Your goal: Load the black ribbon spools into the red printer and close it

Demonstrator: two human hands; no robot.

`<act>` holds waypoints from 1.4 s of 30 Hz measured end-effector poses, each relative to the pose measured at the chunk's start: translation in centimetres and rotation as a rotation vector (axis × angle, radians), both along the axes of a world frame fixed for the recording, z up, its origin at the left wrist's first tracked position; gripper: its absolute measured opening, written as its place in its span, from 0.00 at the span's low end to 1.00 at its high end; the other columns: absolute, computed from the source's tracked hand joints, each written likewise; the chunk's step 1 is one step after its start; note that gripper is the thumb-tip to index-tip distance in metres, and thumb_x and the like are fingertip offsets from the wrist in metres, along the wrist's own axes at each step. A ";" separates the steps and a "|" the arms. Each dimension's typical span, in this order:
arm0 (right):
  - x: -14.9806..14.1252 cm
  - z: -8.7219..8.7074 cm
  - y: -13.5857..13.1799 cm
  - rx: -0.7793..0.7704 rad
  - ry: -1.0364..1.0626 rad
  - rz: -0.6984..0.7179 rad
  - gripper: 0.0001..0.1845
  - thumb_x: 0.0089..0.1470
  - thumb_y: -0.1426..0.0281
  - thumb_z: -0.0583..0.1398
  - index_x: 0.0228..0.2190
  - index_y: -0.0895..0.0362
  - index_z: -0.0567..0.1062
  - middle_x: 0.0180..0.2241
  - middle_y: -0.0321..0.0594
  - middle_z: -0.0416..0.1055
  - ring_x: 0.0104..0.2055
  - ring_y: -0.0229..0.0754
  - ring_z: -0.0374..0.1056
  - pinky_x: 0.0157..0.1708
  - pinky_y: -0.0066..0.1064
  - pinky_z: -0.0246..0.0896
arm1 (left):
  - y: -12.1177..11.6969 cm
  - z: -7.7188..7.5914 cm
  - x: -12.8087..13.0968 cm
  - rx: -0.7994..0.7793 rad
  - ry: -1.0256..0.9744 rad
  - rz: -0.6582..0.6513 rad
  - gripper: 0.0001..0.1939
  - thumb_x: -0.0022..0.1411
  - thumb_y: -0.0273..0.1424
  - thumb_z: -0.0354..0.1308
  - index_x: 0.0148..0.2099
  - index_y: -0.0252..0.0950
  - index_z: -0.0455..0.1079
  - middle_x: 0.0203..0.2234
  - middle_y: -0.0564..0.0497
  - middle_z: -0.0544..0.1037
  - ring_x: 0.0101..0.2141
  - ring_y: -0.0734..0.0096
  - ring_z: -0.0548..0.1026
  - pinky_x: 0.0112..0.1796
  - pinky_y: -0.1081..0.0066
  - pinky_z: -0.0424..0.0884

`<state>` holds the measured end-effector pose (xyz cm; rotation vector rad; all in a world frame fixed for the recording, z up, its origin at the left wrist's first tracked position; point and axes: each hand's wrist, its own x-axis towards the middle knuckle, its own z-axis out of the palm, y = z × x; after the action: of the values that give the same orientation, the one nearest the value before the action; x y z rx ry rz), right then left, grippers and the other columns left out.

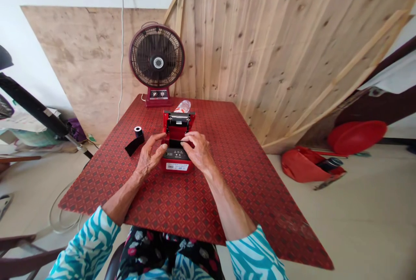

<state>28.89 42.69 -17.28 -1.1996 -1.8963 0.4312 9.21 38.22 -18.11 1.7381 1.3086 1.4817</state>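
A small red and black printer (177,155), its lid (180,117) raised, stands on the table. A white label is stuck on its near side, and buttons show on the black top panel. My left hand (151,154) is at the printer's left edge, thumb and forefinger stretched apart, holding nothing. Over the right side of the open compartment, my right hand (198,150) has its fingers bent and thumb and fingertips close together; what lies between them is too small to make out. Left of the printer is a small black roll (138,131) with a white core and a loose black strip (132,146).
Behind the printer lies a clear plastic bottle (183,106). A dark red fan (157,61) stands at the back of the patterned red table (253,184), against wooden boards (240,33). On the floor at right are a red bag (299,165) and a red basin (357,138).
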 end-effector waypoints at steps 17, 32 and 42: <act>0.2 -1.5 -5.7 0.514 0.018 0.042 0.06 0.62 0.71 0.57 0.36 0.53 0.75 0.47 0.41 0.70 0.54 0.44 0.63 0.53 0.40 0.57 | 6.0 5.6 0.6 -0.070 -0.115 0.064 0.31 0.66 0.51 0.51 0.61 0.35 0.66 0.56 0.42 0.73 0.58 0.57 0.69 0.61 0.59 0.62; 0.5 -2.1 -6.7 0.480 0.032 0.046 0.09 0.60 0.68 0.57 0.39 0.52 0.77 0.51 0.43 0.69 0.56 0.47 0.62 0.56 0.44 0.58 | 3.6 -0.9 -0.4 -0.008 -0.165 0.053 0.31 0.58 0.40 0.60 0.62 0.37 0.63 0.49 0.43 0.74 0.49 0.65 0.73 0.52 0.63 0.69; -1.0 -2.3 0.0 -0.336 0.908 -0.143 0.26 0.49 0.55 0.61 0.47 0.55 0.74 0.47 0.44 0.73 0.49 0.46 0.69 0.52 0.42 0.65 | 4.3 -1.0 -0.1 -0.338 -0.578 -0.031 0.38 0.50 0.35 0.65 0.63 0.39 0.61 0.63 0.40 0.64 0.63 0.53 0.64 0.59 0.59 0.66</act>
<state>27.94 42.72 -19.61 -1.0658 -0.9722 1.0377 9.15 42.52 -19.11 1.0079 1.1266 1.4875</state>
